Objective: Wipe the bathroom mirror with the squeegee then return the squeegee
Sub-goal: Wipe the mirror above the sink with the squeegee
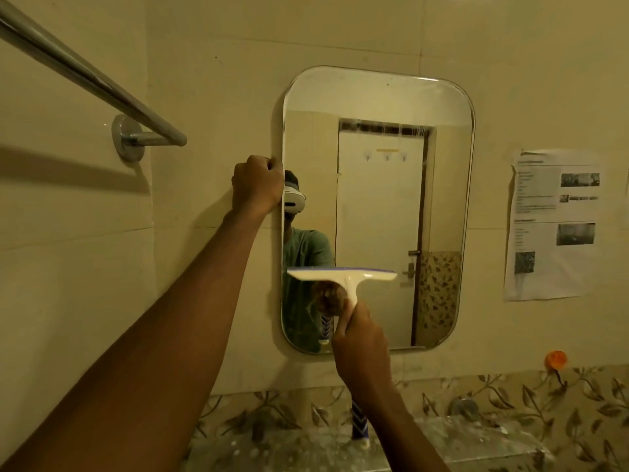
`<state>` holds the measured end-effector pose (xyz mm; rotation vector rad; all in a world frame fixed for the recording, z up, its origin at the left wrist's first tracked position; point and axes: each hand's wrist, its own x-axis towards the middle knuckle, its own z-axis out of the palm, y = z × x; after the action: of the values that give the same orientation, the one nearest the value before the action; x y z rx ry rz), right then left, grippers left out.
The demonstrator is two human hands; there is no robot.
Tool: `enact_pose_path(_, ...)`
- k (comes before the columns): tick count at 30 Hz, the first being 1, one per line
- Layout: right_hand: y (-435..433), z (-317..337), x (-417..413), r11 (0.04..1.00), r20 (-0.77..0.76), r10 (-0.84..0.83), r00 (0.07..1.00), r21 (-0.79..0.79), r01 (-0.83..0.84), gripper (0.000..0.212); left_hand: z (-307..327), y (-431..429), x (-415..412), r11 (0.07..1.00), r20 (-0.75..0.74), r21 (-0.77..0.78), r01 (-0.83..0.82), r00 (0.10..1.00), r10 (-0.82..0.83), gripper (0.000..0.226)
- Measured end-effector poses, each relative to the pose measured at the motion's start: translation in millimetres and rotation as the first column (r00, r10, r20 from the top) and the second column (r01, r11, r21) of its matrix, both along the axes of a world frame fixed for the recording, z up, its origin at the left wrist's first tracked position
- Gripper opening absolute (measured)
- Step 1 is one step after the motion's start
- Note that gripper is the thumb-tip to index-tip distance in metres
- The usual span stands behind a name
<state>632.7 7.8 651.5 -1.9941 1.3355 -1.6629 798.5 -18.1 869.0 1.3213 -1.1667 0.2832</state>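
View from the head camera, facing a tiled bathroom wall. A shallow ledge (442,441) with a speckled, glossy top runs along the bottom edge of the frame. The lower tip of the squeegee's handle hangs over it, and whether the two touch cannot be told.

The squeegee (343,275) lies against the lower third of the mirror (374,93). Its crossbar is nearly level and its blade edge faces upward. The right hand (360,345) reaches up from below with the wrist bent back. Its fingers are wrapped round the handle just under the crossbar. The left arm stretches diagonally from the lower left corner of the frame. The left hand (257,185) is closed as a fist on the mirror's left rim at mid-height, knuckles toward the camera.

The mirror is a tall rectangle with rounded corners and a bevelled border. It reflects a pale door, the person's green sleeve and a white headset. The squeegee is T-shaped, of cream plastic with a thin blue strip along the blade. Its handle bears blue and white chevron stripes.

A polished metal towel rail (85,76) on a round mount crosses the upper left. A printed paper sheet (551,223), slightly curled, is stuck to the wall right of the mirror. Below it sits a small orange round hook (555,360). A band of leaf-patterned tile (510,396) runs beneath the plain cream tiles.
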Motion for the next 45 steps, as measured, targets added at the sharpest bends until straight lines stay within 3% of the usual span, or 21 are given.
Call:
enact_pose_path(4, 9, 6, -5, 0.999, -0.014, 0.006, 1.0, 0.039, -0.005, 0.03, -22, 5, -3, 1.0, 0.027, 0.011, -0.014, 1.0, 0.014, 0.042)
enact_pose_path(8, 12, 66, -9, 0.993, 0.038, 0.054, 0.998, -0.11, -0.05, 0.03, -27, 5, 0, 0.999, 0.004, 0.03, 0.014, 1.0, -0.014, 0.043)
enact_pose_path(11, 5, 90, -5, 0.987, -0.007, 0.045, 0.999, -0.155, -0.046, 0.028, -27, 5, 0, 0.999, -0.014, 0.014, 0.031, 0.999, -0.03, 0.044)
enact_pose_path(18, 2, 6, 9, 1.0, -0.03, -0.012, 0.999, -0.029, 0.012, 0.025, -28, 2, -1, 1.0, -0.019, 0.008, 0.005, 1.0, -0.004, 0.041)
enact_pose_path(24, 16, -64, 10, 0.995, -0.14, -0.074, 0.987, 0.056, 0.083, 0.029, -41, 6, -5, 1.0, -0.02, 0.002, 0.018, 1.0, -0.018, 0.041)
enact_pose_path(30, 22, -35, 4, 0.999, -0.083, -0.032, 0.996, 0.037, 0.036, 0.035, -86, 9, -4, 0.999, -0.005, 0.038, 0.011, 1.0, -0.011, 0.041)
enact_pose_path(32, 23, -3, 1, 1.0, -0.02, -0.004, 1.0, -0.016, 0.004, 0.032, -97, 9, -3, 0.999, -0.03, 0.04, 0.013, 0.999, -0.012, 0.041)
enact_pose_path(35, 19, 27, 0, 0.998, -0.055, -0.021, 0.998, -0.055, 0.018, 0.024, -102, 8, -3, 0.999, -0.063, 0.033, 0.031, 0.998, -0.029, 0.04)
enact_pose_path(45, 26, -89, 11, 0.985, -0.123, -0.073, 0.99, 0.149, 0.091, 0.033, -105, 9, -2, 0.999, -0.093, 0.013, 0.046, 0.995, -0.045, 0.042)
